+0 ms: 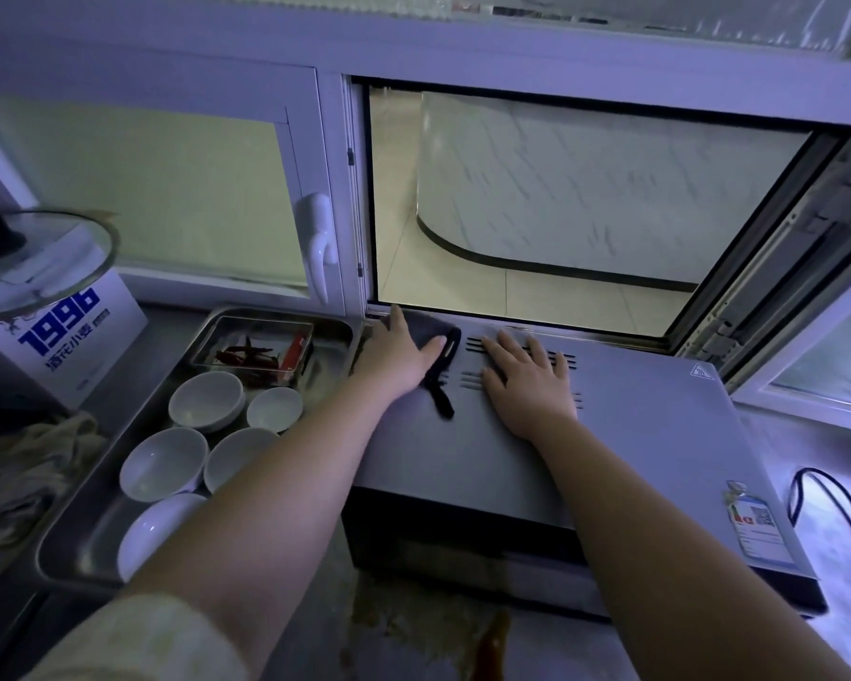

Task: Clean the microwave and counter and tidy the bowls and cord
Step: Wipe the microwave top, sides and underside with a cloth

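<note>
Leaning over the microwave point(634, 435), the person has both hands on its grey top. L hand point(399, 353) lies flat w/ fingers straight and thumb spread, pressing a dark cloth point(438, 329) down at the back-left corner, right by the window sill. Nothing is gripped, just palm on fabric, and a strap-like tail of the cloth trails toward the front between the two hands. R hand point(526, 380) is flat too, fingers spread over the vent slots, holding nothing, just beside the cloth. Can't tell if it touches it. Microwave sits on the desk point(806, 435) under an open window point(536, 204), w/ a sticker point(757, 528) at the front-right of its top. Just L of it on the desk, a steel tray point(84, 523) carries five white bowls point(206, 400), loosely grouped, the nearest one tilted and partly hidden by the L forearm. A smaller tray point(227, 331) w/ dried red chillies sits at the big tray's far end. Black cord point(826, 503) loops on the desk to the R of the microwave, apart from it. Brown stain point(492, 641) spreads on the desk in front of the microwave. Far L: glass lid point(35, 262) resting on a white box point(65, 331) marked 1996, and a crumpled pale rag point(20, 479) beside the tray.
</note>
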`<control>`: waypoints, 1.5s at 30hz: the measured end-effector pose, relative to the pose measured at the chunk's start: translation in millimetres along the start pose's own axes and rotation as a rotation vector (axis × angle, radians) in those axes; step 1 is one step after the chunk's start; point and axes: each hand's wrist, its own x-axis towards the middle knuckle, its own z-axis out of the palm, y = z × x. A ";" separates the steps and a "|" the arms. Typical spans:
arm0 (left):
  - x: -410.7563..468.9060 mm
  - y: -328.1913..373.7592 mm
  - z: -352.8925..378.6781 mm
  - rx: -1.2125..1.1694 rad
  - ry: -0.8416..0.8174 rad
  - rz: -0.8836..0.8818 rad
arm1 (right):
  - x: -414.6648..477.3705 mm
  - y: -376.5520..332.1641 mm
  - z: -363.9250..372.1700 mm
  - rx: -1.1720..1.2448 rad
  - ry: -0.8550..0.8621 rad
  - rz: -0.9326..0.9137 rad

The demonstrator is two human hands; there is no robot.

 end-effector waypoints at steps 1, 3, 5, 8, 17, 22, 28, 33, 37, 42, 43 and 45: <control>-15.3 -4.3 0.0 0.034 -0.004 0.015 | -0.1 -0.2 -0.5 0.000 -0.003 -0.002; -51.4 -15.0 -2.4 0.118 -0.019 0.037 | 0.1 -0.2 -1.8 0.000 -0.011 -0.005; -88.2 -28.8 -4.1 0.150 -0.040 0.075 | 1.0 1.3 -4.2 0.016 -0.030 -0.013; -131.0 -44.1 -5.7 0.156 -0.093 0.116 | -1.0 5.9 -12.8 0.141 -0.054 -0.044; -172.0 -15.0 11.7 0.549 -0.006 0.319 | -61.3 61.6 -18.6 -0.053 -0.071 0.087; -119.2 20.6 24.8 0.527 -0.075 0.367 | -62.6 61.4 -12.7 -0.031 -0.068 0.101; -12.3 57.7 24.0 0.515 -0.104 0.296 | -63.3 63.4 -12.3 -0.011 -0.037 0.093; 19.6 74.6 28.0 0.508 -0.089 0.263 | -59.8 67.5 -10.2 -0.018 -0.039 0.100; -33.2 49.9 32.8 0.485 -0.044 0.378 | -59.7 68.3 -11.3 -0.012 -0.027 0.095; -119.4 25.3 32.7 0.504 -0.033 0.394 | -60.1 68.1 -12.0 0.012 -0.030 0.105; -132.2 25.3 33.6 0.504 -0.034 0.396 | -60.7 67.9 -12.5 0.016 -0.028 0.107; -149.3 25.4 36.3 0.508 -0.036 0.403 | -61.8 65.8 -14.2 0.016 -0.035 0.108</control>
